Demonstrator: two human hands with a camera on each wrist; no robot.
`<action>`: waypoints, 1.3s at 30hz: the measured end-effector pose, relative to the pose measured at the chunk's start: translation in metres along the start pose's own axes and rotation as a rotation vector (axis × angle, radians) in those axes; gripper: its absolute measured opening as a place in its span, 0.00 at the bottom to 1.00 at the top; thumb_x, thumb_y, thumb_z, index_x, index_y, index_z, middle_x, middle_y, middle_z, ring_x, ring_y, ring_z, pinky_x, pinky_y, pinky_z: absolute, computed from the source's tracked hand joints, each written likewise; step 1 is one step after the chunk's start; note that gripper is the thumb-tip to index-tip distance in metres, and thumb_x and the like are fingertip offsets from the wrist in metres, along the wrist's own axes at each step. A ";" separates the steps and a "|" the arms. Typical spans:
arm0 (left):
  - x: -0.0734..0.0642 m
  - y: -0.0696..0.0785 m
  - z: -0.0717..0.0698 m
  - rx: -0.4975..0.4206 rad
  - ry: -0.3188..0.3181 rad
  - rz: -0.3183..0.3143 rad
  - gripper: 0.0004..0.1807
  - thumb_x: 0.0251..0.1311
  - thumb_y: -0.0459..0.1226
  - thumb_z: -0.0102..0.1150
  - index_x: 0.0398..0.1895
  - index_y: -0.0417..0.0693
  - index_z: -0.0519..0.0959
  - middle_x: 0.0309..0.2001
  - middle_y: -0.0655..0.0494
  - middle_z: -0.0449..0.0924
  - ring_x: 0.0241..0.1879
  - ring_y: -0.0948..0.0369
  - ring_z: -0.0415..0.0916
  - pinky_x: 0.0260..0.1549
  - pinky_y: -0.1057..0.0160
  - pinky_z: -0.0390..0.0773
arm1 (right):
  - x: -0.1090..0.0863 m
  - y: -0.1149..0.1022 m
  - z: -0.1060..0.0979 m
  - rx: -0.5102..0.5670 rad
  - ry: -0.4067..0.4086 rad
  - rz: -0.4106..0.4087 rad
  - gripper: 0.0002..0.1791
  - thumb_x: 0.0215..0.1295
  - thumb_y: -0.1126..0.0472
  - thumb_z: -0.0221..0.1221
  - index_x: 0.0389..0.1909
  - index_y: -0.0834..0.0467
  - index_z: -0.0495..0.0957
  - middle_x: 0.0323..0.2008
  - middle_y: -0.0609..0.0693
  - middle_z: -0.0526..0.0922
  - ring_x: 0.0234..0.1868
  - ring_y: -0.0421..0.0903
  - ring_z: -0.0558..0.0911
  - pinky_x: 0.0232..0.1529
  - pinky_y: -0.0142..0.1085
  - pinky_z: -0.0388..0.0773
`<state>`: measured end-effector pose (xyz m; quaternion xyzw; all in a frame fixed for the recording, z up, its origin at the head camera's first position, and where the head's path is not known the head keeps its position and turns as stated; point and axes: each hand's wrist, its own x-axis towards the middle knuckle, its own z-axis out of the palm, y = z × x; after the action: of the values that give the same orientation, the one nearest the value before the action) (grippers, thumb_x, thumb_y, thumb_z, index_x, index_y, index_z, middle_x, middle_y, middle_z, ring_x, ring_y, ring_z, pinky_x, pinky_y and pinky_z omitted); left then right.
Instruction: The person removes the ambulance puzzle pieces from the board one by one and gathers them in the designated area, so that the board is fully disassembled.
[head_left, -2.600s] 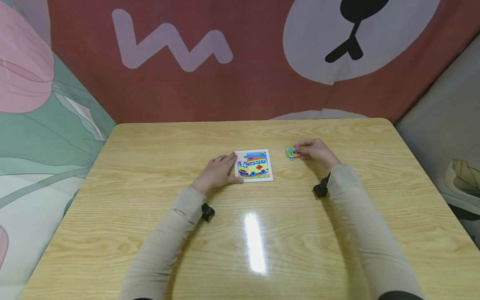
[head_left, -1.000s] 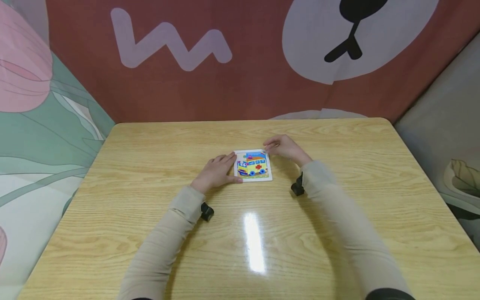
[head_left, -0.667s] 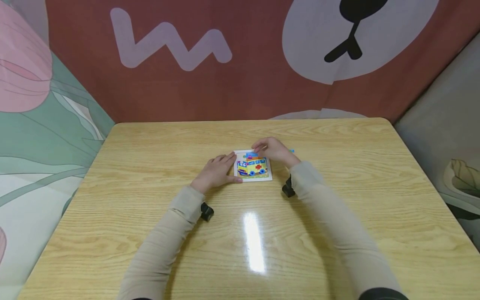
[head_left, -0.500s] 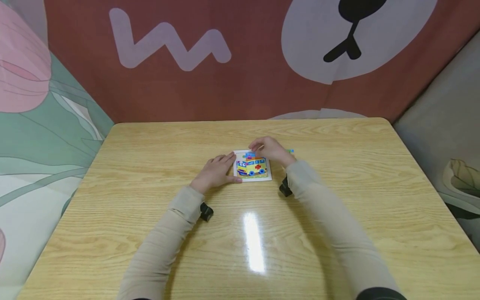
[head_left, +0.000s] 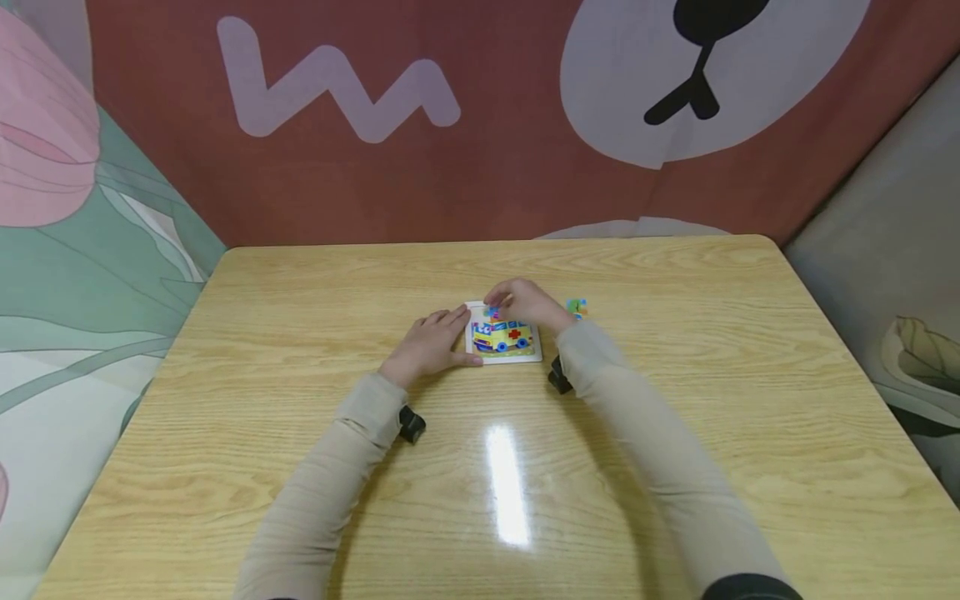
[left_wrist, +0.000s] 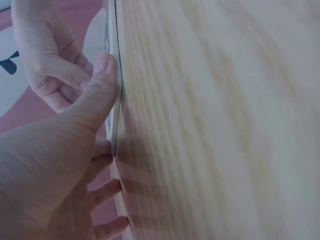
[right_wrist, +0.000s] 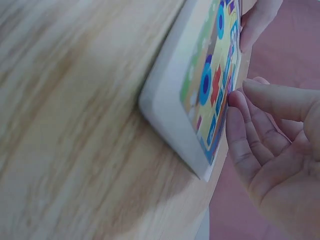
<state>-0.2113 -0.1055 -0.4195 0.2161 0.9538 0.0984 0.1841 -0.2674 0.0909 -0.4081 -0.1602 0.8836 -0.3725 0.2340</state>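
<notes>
A small white-framed jigsaw puzzle (head_left: pixel 504 343) lies on the table, its picture a yellow ambulance with a red cross. My left hand (head_left: pixel 429 346) rests against its left side, thumb along the near edge and fingers at the far left corner. Over the top of the picture is my right hand (head_left: pixel 525 302), partly covering it. In the right wrist view, that hand's fingertips (right_wrist: pixel 234 97) are right at the picture surface, with no separate piece visible between them. A loose puzzle piece (head_left: pixel 576 307), green and orange with blue, lies beyond the right wrist.
The light wooden table (head_left: pixel 300 308) extends around the puzzle. A reddish-brown wall covering (head_left: pixel 510 192) with a cartoon print stands behind its far edge. Each wrist wears a black camera, the left one (head_left: pixel 412 425) close above the tabletop.
My right hand has moved left from the loose piece to the puzzle, then further left along its top. The loose piece has come back into view. My left hand has stayed put.
</notes>
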 end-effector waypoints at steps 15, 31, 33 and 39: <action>-0.002 0.000 -0.001 -0.004 0.009 0.011 0.51 0.59 0.65 0.50 0.76 0.46 0.47 0.78 0.52 0.43 0.75 0.48 0.46 0.73 0.44 0.50 | 0.005 -0.006 0.007 -0.144 0.005 -0.025 0.15 0.64 0.71 0.57 0.51 0.64 0.80 0.52 0.60 0.80 0.50 0.53 0.79 0.52 0.40 0.79; 0.000 -0.001 0.002 0.006 0.013 0.009 0.51 0.59 0.64 0.51 0.76 0.47 0.46 0.78 0.52 0.42 0.75 0.47 0.45 0.72 0.43 0.51 | 0.007 -0.005 0.007 -0.193 0.022 -0.051 0.13 0.63 0.69 0.60 0.48 0.65 0.81 0.51 0.60 0.79 0.52 0.53 0.78 0.57 0.42 0.77; 0.000 -0.001 0.001 0.001 0.012 0.007 0.50 0.59 0.64 0.51 0.76 0.47 0.47 0.78 0.52 0.42 0.75 0.47 0.45 0.72 0.43 0.51 | 0.006 -0.005 0.007 -0.191 0.030 -0.046 0.12 0.63 0.68 0.60 0.47 0.63 0.82 0.52 0.59 0.78 0.54 0.53 0.76 0.60 0.44 0.74; 0.001 -0.001 0.002 -0.001 0.016 0.010 0.51 0.59 0.63 0.52 0.76 0.47 0.46 0.78 0.52 0.42 0.75 0.47 0.45 0.72 0.43 0.51 | 0.003 -0.004 0.007 -0.165 0.041 -0.017 0.11 0.64 0.65 0.60 0.46 0.60 0.82 0.55 0.56 0.75 0.59 0.53 0.72 0.67 0.47 0.66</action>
<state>-0.2115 -0.1061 -0.4224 0.2201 0.9541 0.1015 0.1759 -0.2661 0.0826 -0.4105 -0.1787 0.9145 -0.3037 0.1989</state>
